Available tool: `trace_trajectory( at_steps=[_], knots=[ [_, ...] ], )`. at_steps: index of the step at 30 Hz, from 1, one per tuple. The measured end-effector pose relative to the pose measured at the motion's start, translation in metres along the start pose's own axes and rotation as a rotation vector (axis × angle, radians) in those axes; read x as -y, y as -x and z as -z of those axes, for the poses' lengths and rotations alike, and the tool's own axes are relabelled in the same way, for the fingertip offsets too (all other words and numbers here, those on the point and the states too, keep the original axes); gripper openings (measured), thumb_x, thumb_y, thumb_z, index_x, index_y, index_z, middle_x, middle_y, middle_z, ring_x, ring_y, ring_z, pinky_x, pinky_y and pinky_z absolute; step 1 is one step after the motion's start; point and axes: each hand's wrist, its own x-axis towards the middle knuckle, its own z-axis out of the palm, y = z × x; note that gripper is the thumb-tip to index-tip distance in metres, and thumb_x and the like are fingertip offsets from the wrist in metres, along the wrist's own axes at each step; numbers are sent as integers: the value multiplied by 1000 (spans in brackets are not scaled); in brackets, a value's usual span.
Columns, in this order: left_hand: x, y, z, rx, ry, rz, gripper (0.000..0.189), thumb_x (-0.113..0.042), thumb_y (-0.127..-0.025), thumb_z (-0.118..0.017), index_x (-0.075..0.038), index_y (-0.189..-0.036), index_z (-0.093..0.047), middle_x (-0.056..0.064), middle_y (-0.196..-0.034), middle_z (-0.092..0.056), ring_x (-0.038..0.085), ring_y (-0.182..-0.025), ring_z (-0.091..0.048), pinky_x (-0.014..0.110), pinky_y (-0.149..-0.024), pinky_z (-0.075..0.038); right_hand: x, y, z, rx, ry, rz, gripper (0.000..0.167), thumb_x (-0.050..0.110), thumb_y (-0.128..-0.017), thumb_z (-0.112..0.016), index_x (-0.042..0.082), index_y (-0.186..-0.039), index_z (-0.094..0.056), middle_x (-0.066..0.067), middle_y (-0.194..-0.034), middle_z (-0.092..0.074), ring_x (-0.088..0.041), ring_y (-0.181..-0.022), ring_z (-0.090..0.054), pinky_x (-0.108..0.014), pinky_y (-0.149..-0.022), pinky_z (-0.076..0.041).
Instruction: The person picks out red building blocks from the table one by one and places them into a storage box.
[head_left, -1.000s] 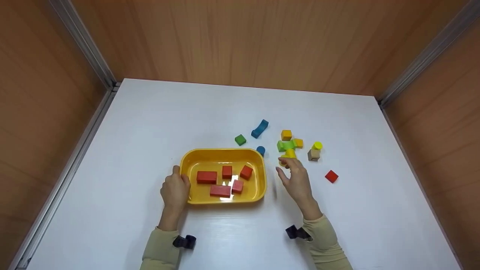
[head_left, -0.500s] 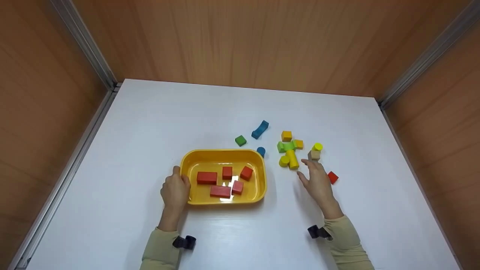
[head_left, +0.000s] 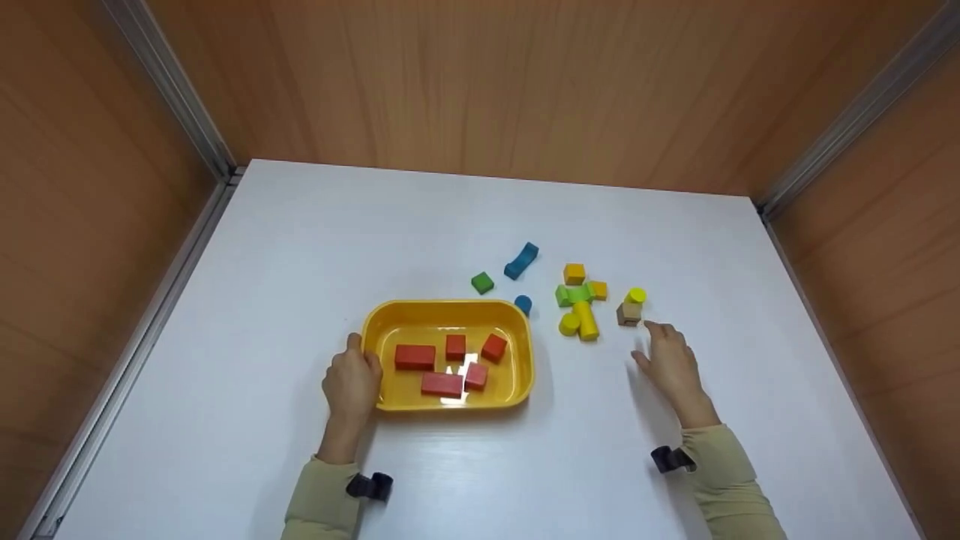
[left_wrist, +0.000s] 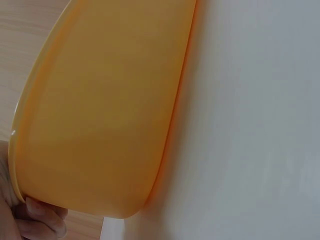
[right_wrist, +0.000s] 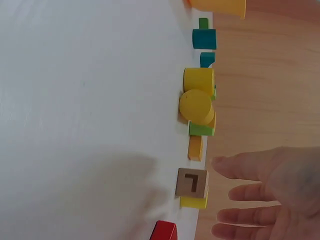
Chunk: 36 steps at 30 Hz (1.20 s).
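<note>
On the left, my left hand point(head_left: 351, 381) grips the left rim of a yellow tray point(head_left: 450, 405). In the left wrist view its fingers curl at the rim beside the tray's outer wall point(left_wrist: 100, 110). Inside the tray lie several red blocks point(head_left: 415, 357). My right hand point(head_left: 673, 369) hovers over the table at the right, fingers apart, holding nothing. It hides a red block point(right_wrist: 164, 231) from the head view; that block shows at the bottom of the right wrist view. Nearest beyond the hand is a wooden cube point(head_left: 628, 313) with a dark mark, beside a yellow cylinder point(head_left: 636, 295).
Right of the tray lie yellow cylinders point(head_left: 585, 321), a light green bridge block point(head_left: 574, 295) and orange-yellow cubes point(head_left: 574, 273). Behind the tray are a green cube point(head_left: 482, 283), a blue curved block point(head_left: 521, 260) and a blue cylinder point(head_left: 523, 304). Wooden walls point(head_left: 480, 90) enclose the white table.
My right hand has moved right, from over the yellow cylinders past the wooden cube, and now covers the red block. My left hand and the tray stay in place.
</note>
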Motion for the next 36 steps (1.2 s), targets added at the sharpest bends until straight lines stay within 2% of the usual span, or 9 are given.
trace_trajectory(
  at_steps=[7, 17, 25, 31, 36],
  knots=[
    [1, 1, 0, -21, 0, -19, 23, -6, -84, -49, 6, -104, -49, 16, -64, -57, 22, -46, -50, 36, -42, -42, -19, 0, 2, 46, 21, -27, 53, 10, -75, -66, -12, -118, -44, -34, -108, -46, -48, -91, -47, -54, -69, -41],
    [0, 3, -1, -27, 1, -21, 24, -6, -84, -49, 6, -105, -49, 14, -64, -57, 20, -46, -49, 34, -42, -42, -37, -3, -5, 190, 25, -76, 53, 11, -79, -61, -6, -124, -40, -36, -117, -37, -52, -96, -44, -58, -71, -39],
    [1, 2, -1, -22, 3, -22, 22, -7, -84, -48, 5, -103, -49, 14, -64, -56, 21, -46, -48, 33, -41, -41, -42, -3, -12, 187, 18, -53, 44, 10, -81, -59, -7, -120, -44, -35, -111, -42, -49, -93, -47, -55, -72, -42],
    [1, 1, 0, -20, 6, -25, 23, -7, -84, -48, 5, -103, -49, 14, -62, -55, 21, -46, -47, 34, -40, -39, -44, -4, -13, 217, 1, -53, 38, 6, -83, -56, -11, -115, -46, -34, -105, -45, -47, -94, -48, -52, -77, -41],
    [1, 1, 0, -17, 1, -24, 24, -7, -84, -48, 6, -105, -49, 15, -63, -56, 21, -46, -47, 34, -41, -40, -44, 0, -16, 163, -5, -6, 27, -1, -80, -57, -12, -105, -53, -30, -95, -50, -43, -86, -51, -49, -72, -43]
  ],
)
